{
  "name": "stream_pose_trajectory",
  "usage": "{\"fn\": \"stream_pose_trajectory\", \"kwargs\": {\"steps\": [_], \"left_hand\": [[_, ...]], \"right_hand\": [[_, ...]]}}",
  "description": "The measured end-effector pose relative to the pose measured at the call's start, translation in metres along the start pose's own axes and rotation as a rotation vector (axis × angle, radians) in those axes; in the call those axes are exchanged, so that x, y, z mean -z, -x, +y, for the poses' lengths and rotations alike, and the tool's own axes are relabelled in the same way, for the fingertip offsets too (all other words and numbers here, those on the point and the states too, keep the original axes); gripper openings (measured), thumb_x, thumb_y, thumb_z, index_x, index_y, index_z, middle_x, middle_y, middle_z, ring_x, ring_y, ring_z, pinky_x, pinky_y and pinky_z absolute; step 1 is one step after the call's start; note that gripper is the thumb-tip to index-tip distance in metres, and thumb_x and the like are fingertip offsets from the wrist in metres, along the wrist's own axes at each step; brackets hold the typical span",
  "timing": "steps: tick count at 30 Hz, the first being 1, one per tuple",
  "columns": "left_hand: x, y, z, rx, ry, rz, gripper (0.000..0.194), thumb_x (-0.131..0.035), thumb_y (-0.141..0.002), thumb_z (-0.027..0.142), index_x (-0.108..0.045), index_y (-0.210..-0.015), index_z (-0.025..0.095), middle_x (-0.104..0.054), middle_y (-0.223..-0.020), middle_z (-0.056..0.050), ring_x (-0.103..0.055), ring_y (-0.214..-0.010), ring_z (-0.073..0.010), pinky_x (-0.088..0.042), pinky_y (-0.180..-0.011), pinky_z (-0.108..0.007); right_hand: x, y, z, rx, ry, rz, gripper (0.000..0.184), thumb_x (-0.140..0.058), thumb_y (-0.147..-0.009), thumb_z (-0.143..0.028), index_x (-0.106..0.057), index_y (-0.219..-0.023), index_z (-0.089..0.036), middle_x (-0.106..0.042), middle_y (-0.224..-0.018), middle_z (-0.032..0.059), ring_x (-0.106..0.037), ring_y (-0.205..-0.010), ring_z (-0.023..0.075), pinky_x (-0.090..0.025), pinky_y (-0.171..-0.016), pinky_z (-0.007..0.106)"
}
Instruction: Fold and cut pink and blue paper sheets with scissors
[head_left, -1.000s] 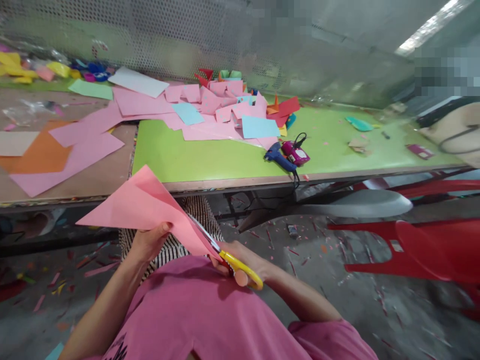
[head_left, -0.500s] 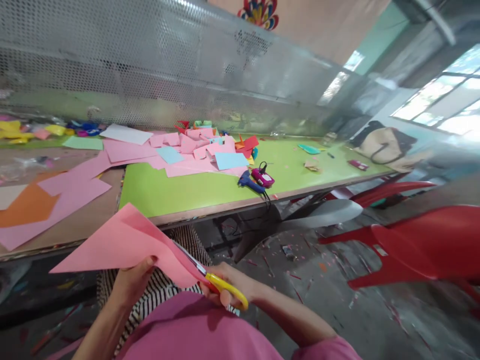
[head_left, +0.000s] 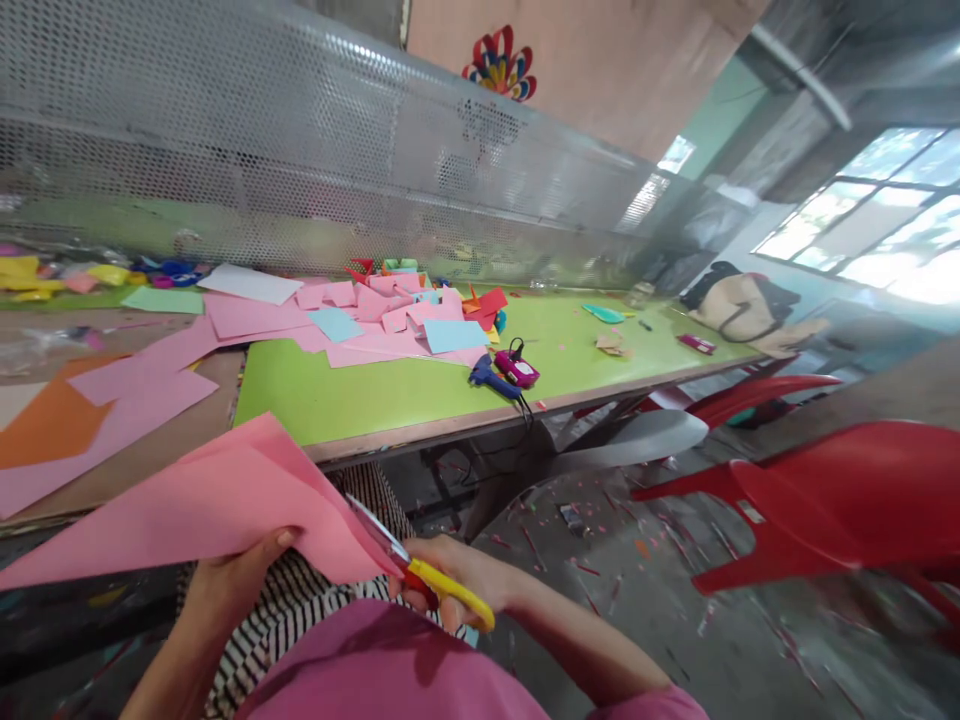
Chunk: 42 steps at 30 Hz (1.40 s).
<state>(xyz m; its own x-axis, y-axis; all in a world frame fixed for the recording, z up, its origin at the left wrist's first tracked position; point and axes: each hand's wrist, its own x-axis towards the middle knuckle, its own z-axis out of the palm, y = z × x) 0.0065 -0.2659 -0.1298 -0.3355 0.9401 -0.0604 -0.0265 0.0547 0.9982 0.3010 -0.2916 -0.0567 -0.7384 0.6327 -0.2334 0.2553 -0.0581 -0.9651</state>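
Observation:
A large folded sheet of pink paper [head_left: 217,490] is held over my lap, its long point stretching to the left. My left hand [head_left: 244,575] grips its lower edge, the thumb on top and the fingers hidden underneath. In my right hand [head_left: 457,575] is a pair of scissors [head_left: 450,590] with yellow and red handles. Their blades lie at the right edge of the pink sheet, pointing up and left. How far the blades are apart, I cannot tell.
A green-topped table [head_left: 360,395] carries a heap of pink paper pieces [head_left: 382,310], a blue glue gun [head_left: 491,378] and a magenta box [head_left: 517,368]. Orange paper [head_left: 60,415] lies at left. Red chairs [head_left: 847,500] stand at right, with scraps on the floor.
The pink sheet now reaches further left and lower, and my left hand has shifted slightly left and down with it. The scissors stay at its right edge. The view has tilted a little.

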Motion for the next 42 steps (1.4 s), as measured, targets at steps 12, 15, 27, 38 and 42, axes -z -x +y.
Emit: {"fn": "stream_pose_trajectory", "kwargs": {"steps": [12, 15, 27, 38, 42], "left_hand": [[-0.021, -0.006, 0.041, 0.253, 0.474, -0.019, 0.073, -0.100, -0.027, 0.040, -0.077, -0.092, 0.016, -0.073, -0.070, -0.002, -0.067, -0.067, -0.0164, -0.061, -0.069, -0.027], [-0.018, -0.008, 0.043, 0.215, 0.464, -0.006, 0.074, -0.100, -0.029, 0.040, -0.077, -0.094, 0.016, -0.074, -0.074, -0.002, -0.068, -0.072, -0.0161, -0.060, -0.072, -0.025], [0.006, -0.018, 0.041, 0.252, 0.427, -0.225, 0.037, -0.096, -0.045, 0.033, -0.070, -0.064, 0.015, -0.066, -0.057, -0.002, -0.059, -0.051, -0.0147, -0.052, -0.046, -0.026], [0.000, -0.007, 0.043, 0.299, 0.429, -0.236, 0.041, -0.098, -0.047, 0.036, -0.071, -0.063, 0.011, -0.066, -0.056, -0.004, -0.055, -0.037, -0.0134, -0.050, -0.034, -0.026], [0.002, -0.008, 0.045, 0.273, 0.427, -0.179, 0.039, -0.097, -0.048, 0.033, -0.070, -0.064, 0.011, -0.067, -0.059, -0.004, -0.060, -0.043, -0.0146, -0.057, -0.043, -0.028]], "right_hand": [[-0.005, -0.023, -0.009, 0.026, -0.034, 0.000, 0.086, -0.066, -0.053, -0.096, -0.052, -0.089, -0.019, -0.053, -0.079, -0.0026, -0.044, -0.067, 0.0108, -0.035, -0.056, 0.023], [-0.004, -0.024, -0.012, 0.021, -0.064, -0.007, 0.086, -0.061, -0.058, -0.097, -0.055, -0.093, -0.018, -0.054, -0.082, -0.0013, -0.043, -0.069, 0.0107, -0.034, -0.056, 0.023], [0.004, -0.025, -0.014, -0.016, -0.044, -0.074, 0.058, -0.076, -0.073, -0.060, -0.059, -0.108, -0.018, -0.052, -0.083, -0.0045, -0.044, -0.067, 0.0085, -0.035, -0.056, 0.020], [-0.003, -0.027, -0.018, -0.063, -0.108, -0.035, 0.084, -0.066, -0.062, -0.089, -0.061, -0.102, -0.016, -0.056, -0.077, -0.0026, -0.043, -0.057, 0.0078, -0.033, -0.048, 0.020], [-0.004, -0.026, -0.018, 0.021, 0.007, 0.017, 0.093, -0.051, -0.064, -0.099, -0.063, -0.099, -0.014, -0.057, -0.075, -0.0019, -0.045, -0.059, 0.0081, -0.037, -0.051, 0.020]]}}
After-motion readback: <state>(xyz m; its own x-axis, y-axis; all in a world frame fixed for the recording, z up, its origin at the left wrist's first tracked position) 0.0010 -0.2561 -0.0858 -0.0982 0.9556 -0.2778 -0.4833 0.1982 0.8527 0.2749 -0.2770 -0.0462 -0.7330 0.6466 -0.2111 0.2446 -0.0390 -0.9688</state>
